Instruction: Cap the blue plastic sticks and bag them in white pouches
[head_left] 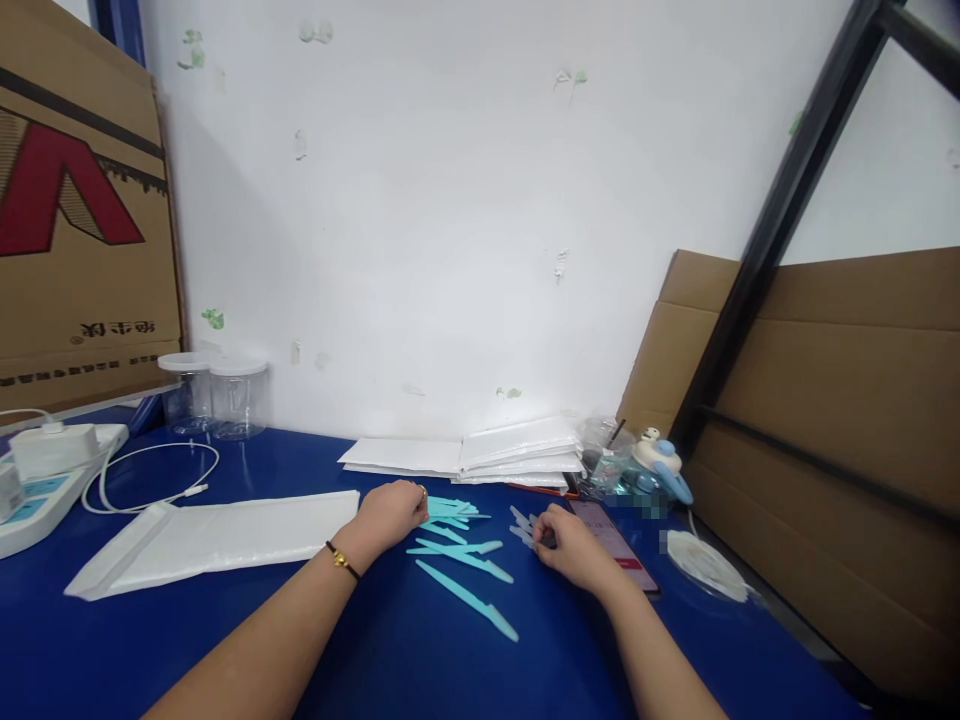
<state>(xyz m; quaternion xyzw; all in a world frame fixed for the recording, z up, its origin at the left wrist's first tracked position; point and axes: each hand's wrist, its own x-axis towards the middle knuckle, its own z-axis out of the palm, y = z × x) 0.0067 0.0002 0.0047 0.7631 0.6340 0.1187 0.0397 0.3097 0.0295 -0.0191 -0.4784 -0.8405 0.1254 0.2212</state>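
Observation:
Several slim turquoise sticks with paler ends (463, 592) lie loosely on the blue table, in front of and beside my left hand (394, 512). My left hand is closed at the upper left end of the turquoise pile; what its fingers hold, if anything, is hidden. Small translucent pale pieces (520, 526) lie just left of my right hand (568, 545). The fingers of my right hand are curled together beside them, and I cannot make out anything between them. A white padded envelope (247, 535) lies flat to the left, near my left wrist.
White envelopes (521, 450) are stacked by the wall. A phone (616, 545) lies beside my right hand, with a blue-and-white bottle (656, 465) behind it. Clear jars (240, 400), a white cable (161, 448) and a power strip (56, 490) occupy the left. Cardboard (847, 400) stands right.

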